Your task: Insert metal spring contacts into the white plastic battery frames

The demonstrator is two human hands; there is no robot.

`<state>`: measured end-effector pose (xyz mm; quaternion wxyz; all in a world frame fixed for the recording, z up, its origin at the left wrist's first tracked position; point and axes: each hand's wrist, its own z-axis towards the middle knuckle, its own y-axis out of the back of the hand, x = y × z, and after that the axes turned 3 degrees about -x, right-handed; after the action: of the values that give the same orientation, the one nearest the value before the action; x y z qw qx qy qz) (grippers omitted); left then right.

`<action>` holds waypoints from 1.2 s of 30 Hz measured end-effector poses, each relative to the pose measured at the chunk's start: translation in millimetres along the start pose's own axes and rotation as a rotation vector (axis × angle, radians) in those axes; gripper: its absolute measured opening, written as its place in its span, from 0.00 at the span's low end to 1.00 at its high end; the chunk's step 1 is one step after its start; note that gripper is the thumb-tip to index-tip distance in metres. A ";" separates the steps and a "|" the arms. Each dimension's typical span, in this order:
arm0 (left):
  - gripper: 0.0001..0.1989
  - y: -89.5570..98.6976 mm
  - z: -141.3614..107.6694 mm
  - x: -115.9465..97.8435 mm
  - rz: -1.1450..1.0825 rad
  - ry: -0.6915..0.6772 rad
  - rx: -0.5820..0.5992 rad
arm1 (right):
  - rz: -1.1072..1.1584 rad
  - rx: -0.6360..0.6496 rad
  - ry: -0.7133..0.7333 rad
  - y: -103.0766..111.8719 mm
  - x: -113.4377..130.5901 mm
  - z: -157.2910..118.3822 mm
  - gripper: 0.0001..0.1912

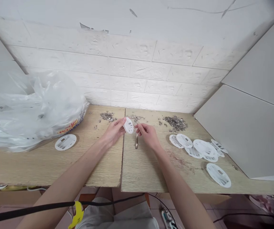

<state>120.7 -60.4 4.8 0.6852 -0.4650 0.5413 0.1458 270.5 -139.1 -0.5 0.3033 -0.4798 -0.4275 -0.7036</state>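
Observation:
My left hand [116,129] grips the edge of a white round plastic cover [128,125], which is tilted up off the table and has small slots in its face. Close to the cover's right edge, my right hand [147,133] has its thumb and fingers pinched together. Whatever is between those fingertips is too small to make out. Just under them is a narrow metal tool [136,141]; whether the fingers touch it, I cannot tell. Behind both hands lies a scatter of tiny metal pieces [135,118].
Two more heaps of metal bits sit at the back, one left [107,116], one right [175,122]. Several white covers [202,148] overlap on the right, with a single cover [218,175] nearer the front. A clear plastic bag [44,105] stands left, beside another cover [65,142].

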 end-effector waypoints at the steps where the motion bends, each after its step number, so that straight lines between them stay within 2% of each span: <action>1: 0.18 0.2 0.2 -0.6 0.002 0.007 -0.029 | -0.119 0.012 0.053 0.7 0.3 -0.5 0.16; 5: 0.18 0.1 0.2 -2.0 0.018 -0.002 -0.105 | -0.331 0.051 0.155 2.2 -1.4 -1.1 0.17; 10: 0.18 0.0 -0.2 -1.4 0.025 -0.008 -0.112 | -0.423 -0.014 0.184 1.6 -4.4 -1.4 0.14; 18: 0.20 -1.9 -1.3 -2.2 0.048 -0.008 -0.103 | -0.457 -0.098 0.176 1.7 -1.5 -2.6 0.10; 36: 0.22 -0.7 -0.1 -0.2 0.065 -0.005 -0.099 | -0.445 -0.073 0.165 1.9 0.2 -4.1 0.09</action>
<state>121.0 -60.8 5.3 0.6577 -0.4799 0.5466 0.1959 270.3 -143.6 -0.5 0.1571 -0.3252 -0.4708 -0.8049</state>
